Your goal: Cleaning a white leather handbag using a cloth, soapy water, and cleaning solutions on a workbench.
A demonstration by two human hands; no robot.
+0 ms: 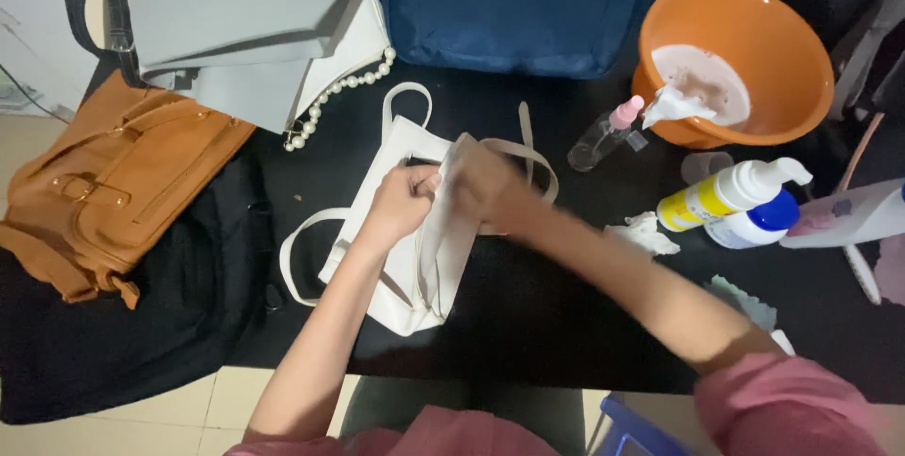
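Note:
A white handbag with thin straps lies on the black table in the middle of the head view. My left hand grips the bag's upper edge near its opening. My right hand, blurred by motion, presses a pale cloth against the bag's top edge just beside the left hand. Both forearms reach in from below, with pink sleeves at the bottom.
A tan satchel and a black bag lie left. Grey bags and a pearl strand sit behind, beside a blue bag. An orange basin, spray bottle, pump bottles and crumpled tissue stand right.

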